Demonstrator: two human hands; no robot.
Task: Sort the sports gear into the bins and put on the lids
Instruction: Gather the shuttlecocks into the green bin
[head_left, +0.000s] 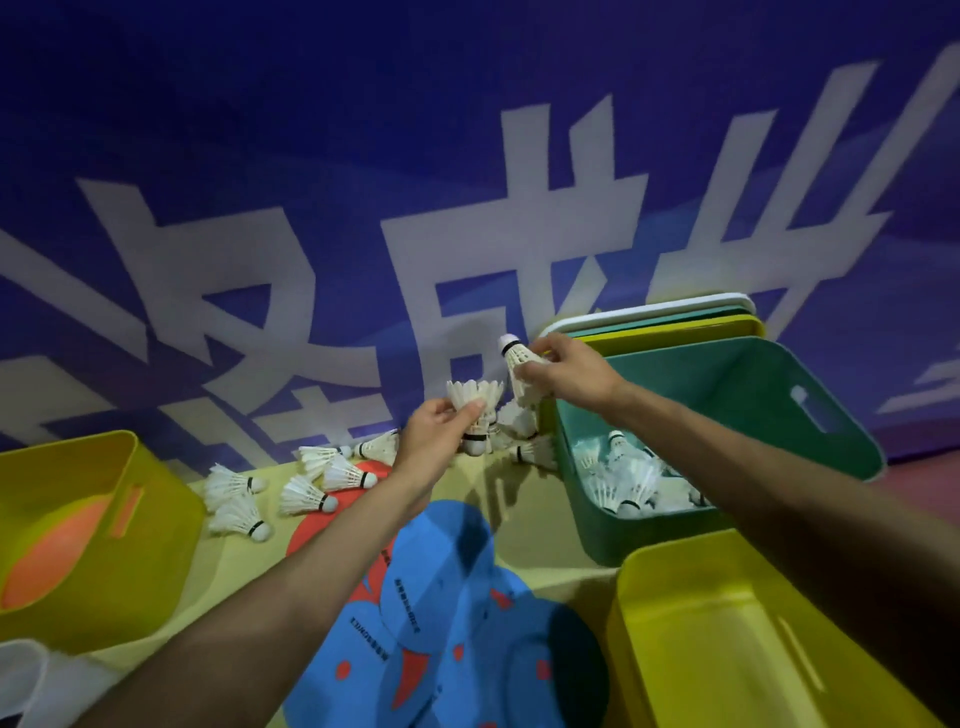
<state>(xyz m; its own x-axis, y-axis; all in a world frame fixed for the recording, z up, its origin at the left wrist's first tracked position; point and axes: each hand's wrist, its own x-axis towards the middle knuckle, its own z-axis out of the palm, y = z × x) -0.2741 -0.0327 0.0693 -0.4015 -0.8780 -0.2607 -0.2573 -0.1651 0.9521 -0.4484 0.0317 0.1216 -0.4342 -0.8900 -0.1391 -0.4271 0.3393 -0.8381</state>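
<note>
head view, green bin (737, 374) (shuttlecocks blurred), yellow bin (753, 649) cropped

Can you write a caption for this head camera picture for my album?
Both hands hold shuttlecocks beside the green bin.

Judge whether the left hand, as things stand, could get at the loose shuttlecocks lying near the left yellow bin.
Probably not yet: the way to the loose shuttlecocks looks open, but the left hand already grips a shuttlecock.

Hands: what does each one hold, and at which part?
The left hand pinches a shuttlecock low on its feather skirt. The right hand grips another shuttlecock by its feathers, cork end up.
</note>
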